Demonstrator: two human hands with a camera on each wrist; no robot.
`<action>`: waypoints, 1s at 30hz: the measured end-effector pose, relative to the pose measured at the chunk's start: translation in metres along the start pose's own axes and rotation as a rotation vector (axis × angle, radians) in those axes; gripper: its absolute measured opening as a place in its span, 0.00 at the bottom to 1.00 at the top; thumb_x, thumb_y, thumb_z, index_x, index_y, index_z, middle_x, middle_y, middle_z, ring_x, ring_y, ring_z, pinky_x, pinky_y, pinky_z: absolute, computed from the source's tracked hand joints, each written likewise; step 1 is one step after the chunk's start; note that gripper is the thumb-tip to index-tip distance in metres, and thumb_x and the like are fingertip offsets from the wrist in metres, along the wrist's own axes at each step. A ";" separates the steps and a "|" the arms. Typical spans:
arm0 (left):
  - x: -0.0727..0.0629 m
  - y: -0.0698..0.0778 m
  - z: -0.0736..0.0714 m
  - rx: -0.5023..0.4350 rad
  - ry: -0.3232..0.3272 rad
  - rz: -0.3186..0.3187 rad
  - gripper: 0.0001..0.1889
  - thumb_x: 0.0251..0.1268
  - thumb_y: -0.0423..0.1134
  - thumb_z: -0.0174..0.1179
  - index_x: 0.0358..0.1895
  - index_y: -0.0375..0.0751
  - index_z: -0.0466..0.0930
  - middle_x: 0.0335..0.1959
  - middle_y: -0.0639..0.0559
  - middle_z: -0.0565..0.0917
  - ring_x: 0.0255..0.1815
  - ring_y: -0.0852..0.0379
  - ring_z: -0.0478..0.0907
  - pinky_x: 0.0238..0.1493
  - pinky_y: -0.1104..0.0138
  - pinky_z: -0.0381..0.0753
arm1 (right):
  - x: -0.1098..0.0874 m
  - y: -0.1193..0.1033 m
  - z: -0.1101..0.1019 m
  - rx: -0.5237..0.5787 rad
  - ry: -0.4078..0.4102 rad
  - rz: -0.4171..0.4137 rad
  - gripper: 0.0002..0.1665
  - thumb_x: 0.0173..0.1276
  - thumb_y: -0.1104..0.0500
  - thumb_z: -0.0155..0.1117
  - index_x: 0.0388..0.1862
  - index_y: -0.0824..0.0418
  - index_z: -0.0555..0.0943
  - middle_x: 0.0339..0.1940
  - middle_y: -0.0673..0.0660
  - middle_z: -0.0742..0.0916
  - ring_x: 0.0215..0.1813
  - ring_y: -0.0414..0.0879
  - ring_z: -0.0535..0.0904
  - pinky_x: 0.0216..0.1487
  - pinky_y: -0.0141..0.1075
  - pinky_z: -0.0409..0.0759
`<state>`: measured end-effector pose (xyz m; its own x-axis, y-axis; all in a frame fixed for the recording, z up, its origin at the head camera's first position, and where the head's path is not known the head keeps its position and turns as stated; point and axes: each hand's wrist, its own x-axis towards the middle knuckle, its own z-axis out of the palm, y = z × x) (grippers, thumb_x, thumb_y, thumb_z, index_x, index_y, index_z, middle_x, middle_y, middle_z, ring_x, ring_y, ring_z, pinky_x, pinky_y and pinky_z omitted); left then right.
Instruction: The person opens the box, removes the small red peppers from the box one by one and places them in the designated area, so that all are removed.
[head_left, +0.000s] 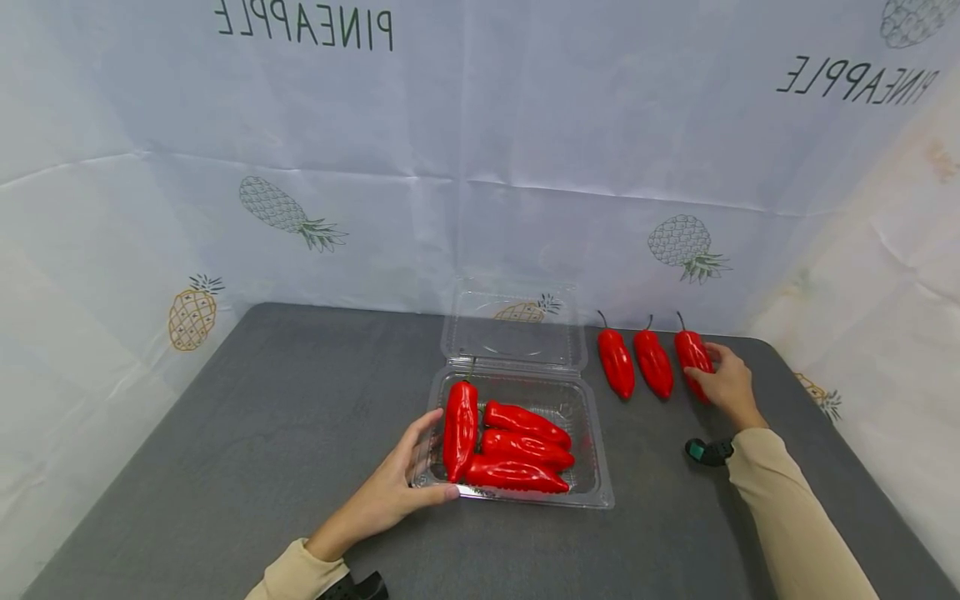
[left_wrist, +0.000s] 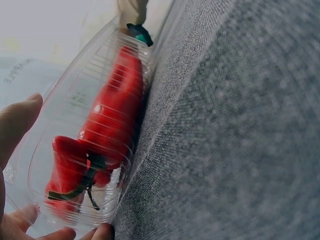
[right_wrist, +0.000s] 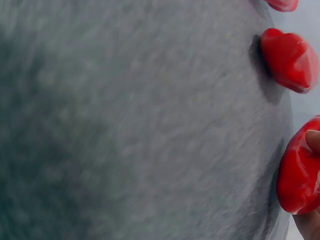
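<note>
At the table's back right, my right hand (head_left: 731, 387) grips a red pepper (head_left: 692, 352) with a thin dark stem, thumb on one side and fingers on the other. The right wrist view has this glossy pepper (right_wrist: 295, 182) at its right edge. My left hand (head_left: 386, 492) holds the front left corner of a clear plastic container (head_left: 597, 450), its thumb at the front rim and its fingers along the left side. Inside lie several red peppers: one pepper (head_left: 461, 429) points lengthwise at the left, the others lie crosswise. Through the ribbed wall, the left wrist view shows peppers (left_wrist: 112, 117) and green stems.
Two more red peppers, a left one (head_left: 616, 364) and a middle one (head_left: 653, 364), lie side by side between container and right hand. The container's hinged lid (head_left: 517, 346) stands raised behind it, near the pineapple-print cloth (head_left: 465, 225) that hangs beyond the grey table (head_left: 300, 417).
</note>
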<state>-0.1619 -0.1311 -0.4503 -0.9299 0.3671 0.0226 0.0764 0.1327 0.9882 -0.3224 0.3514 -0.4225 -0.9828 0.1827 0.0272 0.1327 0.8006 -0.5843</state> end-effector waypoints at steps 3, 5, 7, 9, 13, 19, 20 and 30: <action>0.000 0.000 0.000 -0.001 -0.002 0.005 0.51 0.58 0.37 0.71 0.79 0.47 0.45 0.81 0.45 0.50 0.80 0.40 0.54 0.75 0.50 0.60 | 0.001 0.002 0.001 -0.011 0.001 0.006 0.39 0.71 0.61 0.57 0.73 0.79 0.56 0.67 0.82 0.68 0.64 0.75 0.67 0.64 0.66 0.71; 0.000 0.000 0.000 0.002 -0.002 0.008 0.51 0.58 0.37 0.71 0.79 0.47 0.45 0.81 0.45 0.50 0.80 0.40 0.54 0.75 0.50 0.60 | 0.002 0.003 0.002 -0.018 0.006 0.006 0.38 0.71 0.61 0.57 0.72 0.78 0.56 0.67 0.83 0.68 0.64 0.75 0.67 0.65 0.66 0.71; 0.000 0.000 0.000 0.003 0.001 0.007 0.51 0.57 0.37 0.71 0.79 0.47 0.46 0.81 0.45 0.50 0.80 0.39 0.54 0.75 0.50 0.60 | 0.003 0.004 0.003 -0.022 0.012 0.004 0.38 0.71 0.61 0.57 0.72 0.78 0.57 0.66 0.83 0.69 0.64 0.75 0.67 0.65 0.66 0.71; 0.000 0.000 0.000 0.001 0.004 -0.002 0.51 0.57 0.36 0.71 0.79 0.47 0.46 0.81 0.45 0.50 0.80 0.40 0.54 0.75 0.50 0.60 | 0.004 0.005 0.004 -0.024 0.019 0.001 0.37 0.71 0.60 0.57 0.72 0.78 0.57 0.66 0.83 0.69 0.63 0.75 0.68 0.65 0.66 0.71; 0.000 0.000 0.000 0.001 0.003 -0.011 0.50 0.58 0.36 0.71 0.79 0.47 0.46 0.81 0.45 0.50 0.80 0.39 0.54 0.76 0.50 0.60 | 0.005 0.005 0.005 -0.030 0.040 0.008 0.36 0.71 0.60 0.57 0.70 0.79 0.60 0.65 0.83 0.70 0.63 0.75 0.68 0.64 0.66 0.71; -0.001 0.001 0.001 -0.005 -0.004 -0.009 0.50 0.58 0.36 0.70 0.79 0.47 0.45 0.81 0.45 0.50 0.80 0.40 0.54 0.75 0.51 0.60 | 0.002 0.004 0.005 -0.019 0.070 0.079 0.35 0.71 0.57 0.57 0.69 0.78 0.62 0.64 0.81 0.72 0.62 0.74 0.69 0.63 0.65 0.73; -0.001 0.001 0.001 -0.003 -0.004 -0.005 0.50 0.58 0.36 0.70 0.79 0.47 0.45 0.81 0.45 0.50 0.80 0.39 0.54 0.75 0.50 0.60 | 0.002 0.004 0.005 -0.019 0.074 0.088 0.35 0.72 0.56 0.57 0.69 0.78 0.62 0.64 0.81 0.72 0.62 0.73 0.69 0.63 0.64 0.74; -0.001 0.001 0.000 0.013 0.008 -0.002 0.50 0.58 0.37 0.71 0.79 0.46 0.46 0.81 0.43 0.50 0.79 0.38 0.54 0.75 0.47 0.59 | 0.000 0.004 0.006 -0.015 0.077 0.122 0.37 0.72 0.54 0.58 0.70 0.77 0.61 0.66 0.80 0.71 0.65 0.73 0.68 0.64 0.64 0.73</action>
<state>-0.1609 -0.1310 -0.4497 -0.9329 0.3594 0.0217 0.0789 0.1451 0.9863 -0.3226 0.3511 -0.4292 -0.9464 0.3223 0.0195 0.2530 0.7778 -0.5753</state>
